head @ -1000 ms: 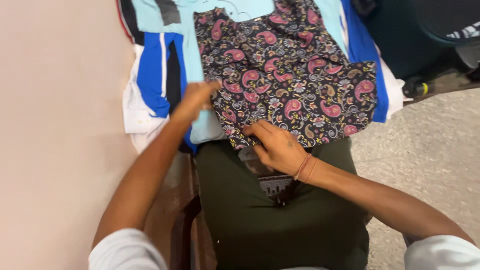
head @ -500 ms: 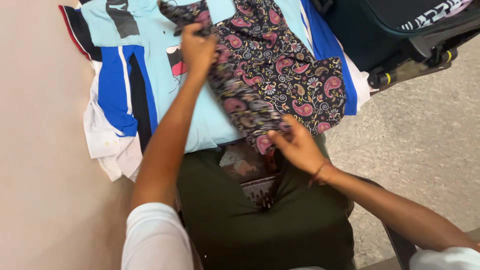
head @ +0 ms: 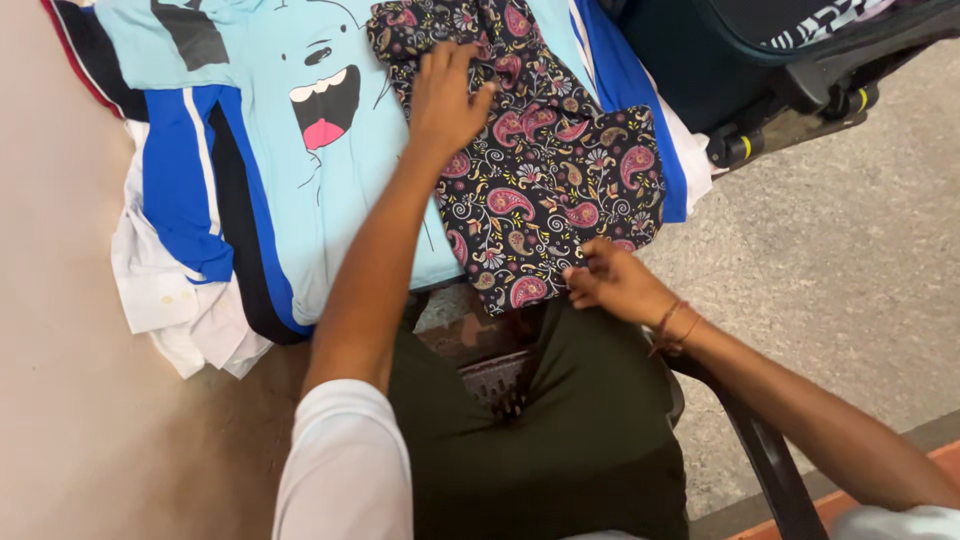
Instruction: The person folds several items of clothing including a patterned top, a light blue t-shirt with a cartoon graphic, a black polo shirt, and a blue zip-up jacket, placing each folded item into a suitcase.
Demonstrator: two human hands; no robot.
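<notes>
The pale floor [head: 90, 430] fills the left side and bottom left of the frame, and a grey speckled stretch of floor fills the right. Across the lower middle lies a dark olive garment [head: 560, 440], spread flat and reaching down to the bottom edge. In the upper right corner stands a dark teal suitcase [head: 700, 60] with black wheels marked yellow.

Upper left and centre holds a stack of clothes. On top of it is a light blue T-shirt [head: 290, 190] with a cartoon face, open mouth and pink tongue. Under it a blue, black and white striped shirt [head: 180, 190] sticks out at the left, and under that a white shirt [head: 165, 300] shows at the lower left of the stack.

On the light blue T-shirt, in the upper centre of the frame, lies the dark paisley garment [head: 550, 190], black with pink and yellow patterns, folded into a rough rectangle that touches the olive garment at its lower edge.

The left hand [head: 447, 95] lies flat and open on the upper left part of the paisley garment, fingers spread, pressing the cloth. The right hand [head: 612, 280], with a thread band at the wrist, is at the lower right corner of the paisley garment, fingers narrowed and pinching its bottom edge.
</notes>
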